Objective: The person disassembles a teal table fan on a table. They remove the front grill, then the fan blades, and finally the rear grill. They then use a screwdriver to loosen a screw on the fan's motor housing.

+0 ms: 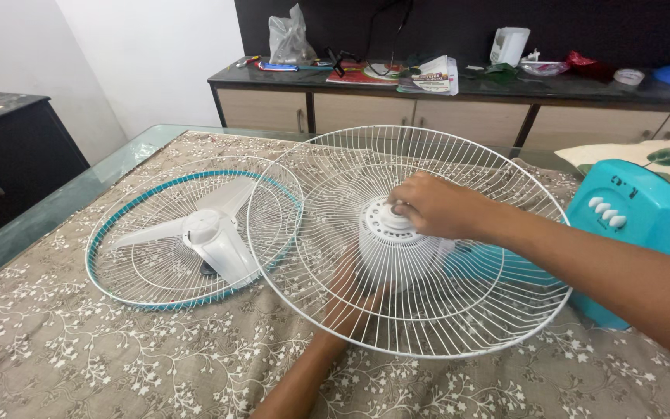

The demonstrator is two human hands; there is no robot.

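Bright, even indoor light, soft and diffuse, no single source in view. Shadows faint: thin wire shadows under white fan grille [459,310] on patterned tablecloth [118,357]. Mild sheen on glass table edge [79,190] and dark counter [459,84]. Focus sharp at centre; right hand [436,206] slightly soft. Slight wide-angle stretch at edges.

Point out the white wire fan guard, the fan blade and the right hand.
white wire fan guard [459,167]: head view, on its upper wires.
fan blade [205,227]: head view, on its white centre hub.
right hand [436,206]: head view, on the back of the hand.
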